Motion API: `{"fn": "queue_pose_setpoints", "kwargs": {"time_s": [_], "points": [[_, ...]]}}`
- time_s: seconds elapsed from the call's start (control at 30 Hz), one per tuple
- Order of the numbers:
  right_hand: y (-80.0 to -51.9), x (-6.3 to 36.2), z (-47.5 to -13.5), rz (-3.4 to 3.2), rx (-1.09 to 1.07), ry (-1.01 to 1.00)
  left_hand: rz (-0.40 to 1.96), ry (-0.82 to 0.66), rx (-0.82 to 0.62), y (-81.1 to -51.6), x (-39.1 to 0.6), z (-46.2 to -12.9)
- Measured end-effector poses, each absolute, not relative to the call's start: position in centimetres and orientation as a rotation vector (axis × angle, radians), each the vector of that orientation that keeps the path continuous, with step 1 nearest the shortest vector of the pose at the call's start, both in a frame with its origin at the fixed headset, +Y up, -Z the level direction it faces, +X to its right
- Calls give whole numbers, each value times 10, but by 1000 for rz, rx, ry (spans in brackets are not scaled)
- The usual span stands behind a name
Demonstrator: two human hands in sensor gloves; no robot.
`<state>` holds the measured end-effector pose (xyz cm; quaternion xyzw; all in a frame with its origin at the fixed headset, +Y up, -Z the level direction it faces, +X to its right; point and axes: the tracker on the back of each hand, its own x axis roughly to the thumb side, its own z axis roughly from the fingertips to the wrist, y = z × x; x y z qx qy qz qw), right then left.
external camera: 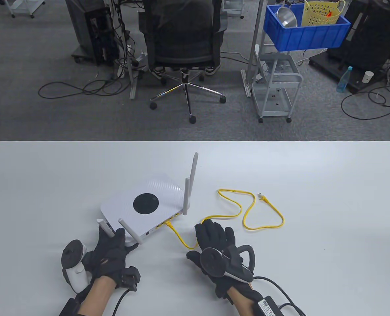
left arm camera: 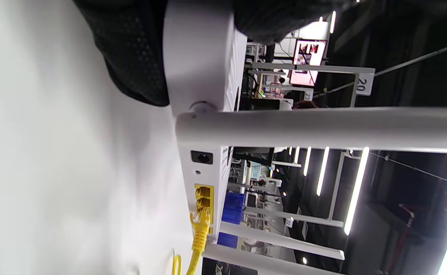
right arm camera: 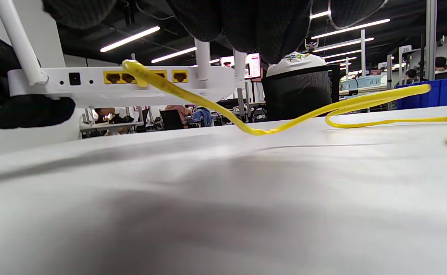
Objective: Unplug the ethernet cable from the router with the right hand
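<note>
— What's on the tabletop (external camera: pixel 330 184) from your end?

— A flat white plastic router (external camera: pixel 141 206) with a ribbed top, a glossy black disc in the middle and slim white antennas (external camera: pixel 190 178) — two upright at the far corner, two angled toward me at the near one. A thin yellow ethernet cable (external camera: pixel 247 214) is plugged into one of the yellow ports on its rear face; in the right wrist view I see the plug (right arm camera: pixel 136 72) seated in the port row. From there the cable dips to the matte white surface, runs under my right hand and loops loosely to the right, its free clear-tipped end (external camera: pixel 262 197) lying well apart from the router.

— And the hands?

— My left hand (external camera: pixel 111 255) in its black mesh glove grips the router's near-left corner, fingers (external camera: pixel 116 235) closed on the casing by an antenna base. My right hand (external camera: pixel 219 250) lies flat over the cable, just right of the ports, fingers (external camera: pixel 211 232) stretched forward and slightly spread — not closed on anything that I can see.
</note>
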<state>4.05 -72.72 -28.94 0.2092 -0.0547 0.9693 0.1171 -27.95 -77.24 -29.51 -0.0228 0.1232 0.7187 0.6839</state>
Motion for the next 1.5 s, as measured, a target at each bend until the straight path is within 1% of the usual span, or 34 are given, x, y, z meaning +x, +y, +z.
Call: {"fn": "queue_pose_setpoints", "kwargs": {"time_s": [0.2, 0.3, 0.37, 0.43, 0.67, 0.87, 0.97, 1.33, 1.5], "points": [[-727, 39, -288, 2744, 558, -138, 1598, 214, -94, -771, -261, -291], [-729, 38, -290, 2722, 530, -112, 1597, 208, -105, -772, -256, -291], [-732, 37, -292, 2704, 464, -103, 1616, 206, -110, -773, -254, -289], [-735, 36, -293, 2677, 417, -60, 1638, 206, -113, -774, -252, -287], [-742, 34, -296, 2620, 357, 39, 1650, 172, -125, -772, -248, -287], [-753, 44, -308, 2449, 221, 152, 1657, 129, -161, -773, -241, -289], [-755, 50, -311, 2403, 211, 183, 1643, 100, -171, -774, -235, -289], [-752, 70, -310, 2136, 29, 290, 1652, 47, -177, -775, -227, -288], [-755, 73, -310, 2083, -5, 323, 1635, 28, -185, -775, -224, -288]]}}
